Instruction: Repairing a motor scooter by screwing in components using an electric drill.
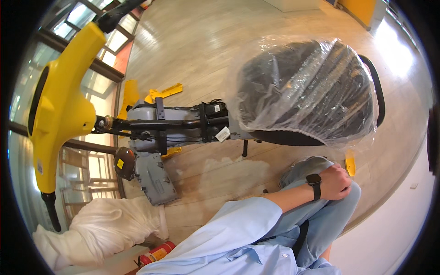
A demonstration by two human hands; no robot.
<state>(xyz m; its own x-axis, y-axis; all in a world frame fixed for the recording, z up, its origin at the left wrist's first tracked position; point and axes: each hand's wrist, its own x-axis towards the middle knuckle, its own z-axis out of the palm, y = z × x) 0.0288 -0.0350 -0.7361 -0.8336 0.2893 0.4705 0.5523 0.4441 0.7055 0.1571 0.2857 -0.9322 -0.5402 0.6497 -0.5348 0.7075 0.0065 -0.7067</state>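
Note:
My left hand (337, 182), a black watch (313, 185) on its wrist, lies on my jeans-clad leg (343, 211) with fingers curled, their contents hidden. My right hand is out of view; a little skin shows at the lower right of my body. Beyond my legs stands a partly uncovered scooter: yellow handlebar cover (64, 101) at left, black frame tube (178, 123) over grey panels, grey piece (153, 178) hanging below, and a black seat (302, 89) wrapped in clear plastic, the nearest part above my hand.
Yellow panels (167, 91) lie beyond the frame, another yellow piece (349, 162) beside my knee. White crumpled cloth (101, 222) and a red fire extinguisher (153, 254) are at lower left. Glazed panels (73, 160) run along the left, a white surface (389, 224) at lower right.

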